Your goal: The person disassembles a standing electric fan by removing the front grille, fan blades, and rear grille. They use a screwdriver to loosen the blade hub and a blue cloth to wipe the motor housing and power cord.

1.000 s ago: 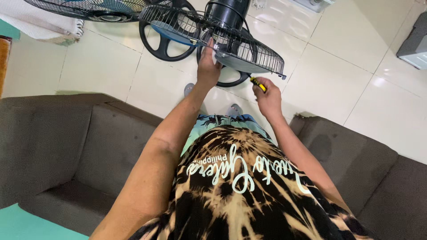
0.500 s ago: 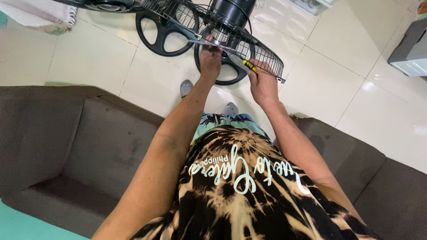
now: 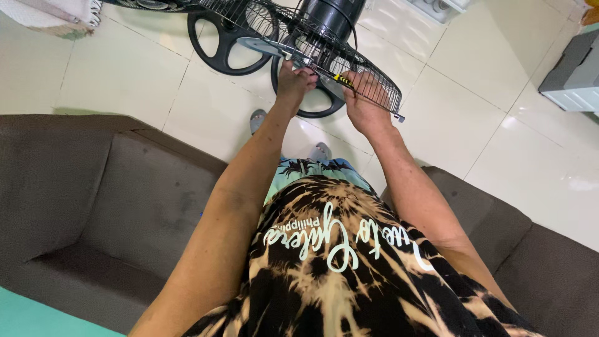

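The fan is black, with a round motor housing at the top edge and a wire grille of thin dark spokes fanning out from it toward the person. A pale grey blade shows through the wires. The fan sits low over the white tiled floor, just ahead of the person's knees and in front of the brown sofa they sit on.

The left hand closes its grip on the near part of the grille, fingers curled around the wires beside the blade. The right hand has its grip pinched on a yellow-and-black screwdriver, whose handle lies against the grille; the tip is hidden among the wires. The 2 hands are near each other, not touching.

Counted: 1 fan, 1 screwdriver, 1 blade in plain sight. 2 black round spoked parts lie on the floor under the fan, the nearer one partly hidden behind the hands. 2 grey slippers stand on the tiles below the wrists. 1 grey box-shaped unit stands at the right edge.
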